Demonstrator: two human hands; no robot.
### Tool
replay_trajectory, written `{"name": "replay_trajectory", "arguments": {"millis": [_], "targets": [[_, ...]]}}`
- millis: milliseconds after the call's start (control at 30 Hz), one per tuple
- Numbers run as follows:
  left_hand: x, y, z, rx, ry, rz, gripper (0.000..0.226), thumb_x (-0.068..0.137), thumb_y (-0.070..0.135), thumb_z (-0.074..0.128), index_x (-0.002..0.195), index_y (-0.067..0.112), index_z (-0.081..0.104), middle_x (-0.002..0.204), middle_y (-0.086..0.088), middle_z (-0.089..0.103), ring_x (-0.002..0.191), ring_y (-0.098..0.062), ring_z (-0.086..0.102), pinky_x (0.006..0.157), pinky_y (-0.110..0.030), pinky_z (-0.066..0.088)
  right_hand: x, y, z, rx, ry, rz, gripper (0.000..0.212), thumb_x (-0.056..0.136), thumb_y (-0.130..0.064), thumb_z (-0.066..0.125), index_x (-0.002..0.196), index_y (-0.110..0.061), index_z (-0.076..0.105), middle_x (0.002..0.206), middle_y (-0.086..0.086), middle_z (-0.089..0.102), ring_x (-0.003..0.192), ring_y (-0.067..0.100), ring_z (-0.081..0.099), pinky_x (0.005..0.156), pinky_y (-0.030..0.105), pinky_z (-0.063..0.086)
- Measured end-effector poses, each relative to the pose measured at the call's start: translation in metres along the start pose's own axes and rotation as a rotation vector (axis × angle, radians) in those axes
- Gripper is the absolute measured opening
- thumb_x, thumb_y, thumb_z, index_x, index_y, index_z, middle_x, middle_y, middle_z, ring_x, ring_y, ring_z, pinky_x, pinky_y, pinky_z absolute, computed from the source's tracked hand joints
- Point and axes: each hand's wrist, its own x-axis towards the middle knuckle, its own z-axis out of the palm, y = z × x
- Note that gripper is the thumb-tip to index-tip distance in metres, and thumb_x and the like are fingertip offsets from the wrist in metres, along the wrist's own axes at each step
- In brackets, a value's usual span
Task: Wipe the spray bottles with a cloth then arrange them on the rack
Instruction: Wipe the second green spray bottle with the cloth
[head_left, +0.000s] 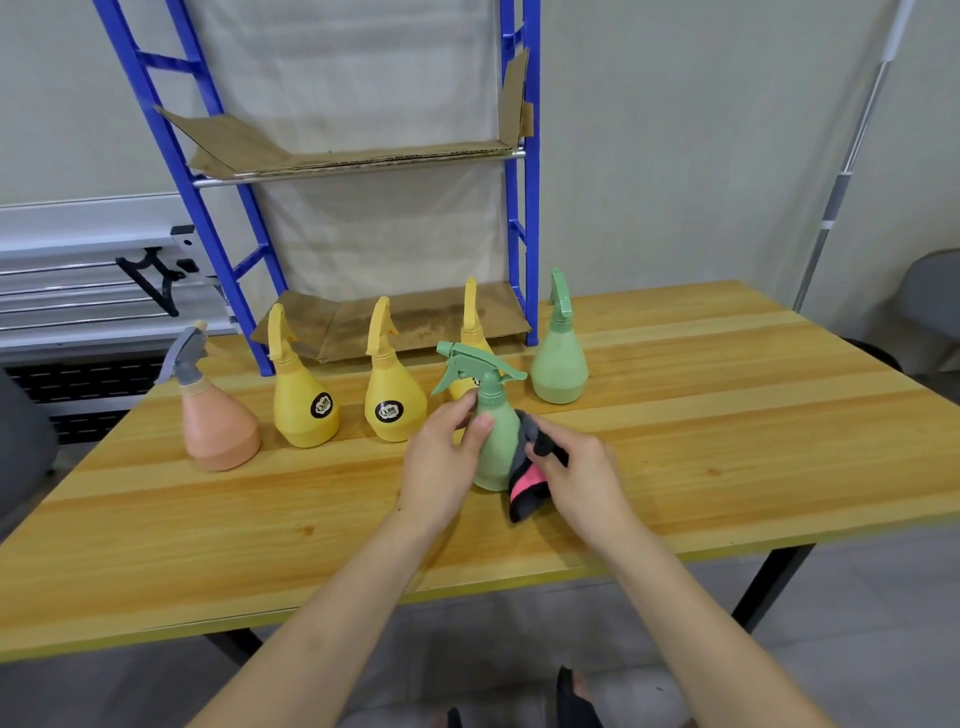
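Left hand (441, 457) grip curls round neck of pale green plastic spray bottle (496, 436), upright near middle of wooden worktop (727, 415). Right hand (582, 478) grip pinches dark grey cloth with pink patch (527, 483) against bottle's right side. Blue metal rack (519, 208) behind.

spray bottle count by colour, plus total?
Yellow: 3
Green: 2, one held by the left hand and wiped, one standing at the back right
Peach, grey trigger: 1
Total: 6, all on the table, none on the rack.
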Motion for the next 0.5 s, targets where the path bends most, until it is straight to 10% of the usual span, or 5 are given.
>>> {"name": "replay_trajectory", "arguments": {"millis": [500], "targets": [[-0.001, 0.001, -0.003, 0.009, -0.013, -0.012, 0.045, 0.103, 0.036, 0.057, 0.147, 0.026, 0.054, 0.126, 0.007, 0.061, 0.115, -0.01, 0.058, 0.098, -0.028, 0.047, -0.008, -0.001, -0.005, -0.097, -0.01, -0.014, 0.035, 0.099, -0.012, 0.059, 0.124, -0.035, 0.071, 0.101, -0.014, 0.077, 0.096, 0.011, 0.069, 0.088, 0.037, 0.057]]}}
